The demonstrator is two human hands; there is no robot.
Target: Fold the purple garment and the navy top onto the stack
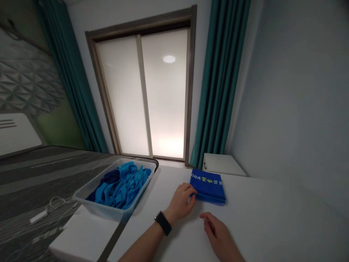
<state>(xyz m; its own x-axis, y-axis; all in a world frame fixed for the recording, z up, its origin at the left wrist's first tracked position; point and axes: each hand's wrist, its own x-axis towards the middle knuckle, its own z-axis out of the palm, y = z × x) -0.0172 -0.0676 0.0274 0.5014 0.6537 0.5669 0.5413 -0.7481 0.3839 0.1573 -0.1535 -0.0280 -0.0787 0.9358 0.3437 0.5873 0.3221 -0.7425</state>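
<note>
**Container:** translucent plastic tub [105, 211], rectangular, at the left end of the white surface [261, 222], beside a grey patterned bed cover [40, 174]. Contents: loosely heaped bright blue cloth [124, 186] filling most of the tub, with a darker navy cloth [110, 177] bunched against its left side. Neither is folded.

**Folded item:** blue towel [209, 186], stacked in neat layers, flat on the surface to the right of the tub, with yellow print including "2024" upside down from this view.

**Hands:** left hand [180, 202], fingers together and slightly curled, fingertips touching the towel's near left corner without pinching it. Right hand [218, 233], fingers loosely curled and empty, just below the towel and not touching it. The two hands are apart. Black wristwatch [163, 223] on the left wrist.

**Also present:** white cable with a small plug [38, 217] lying on the bed cover.
</note>
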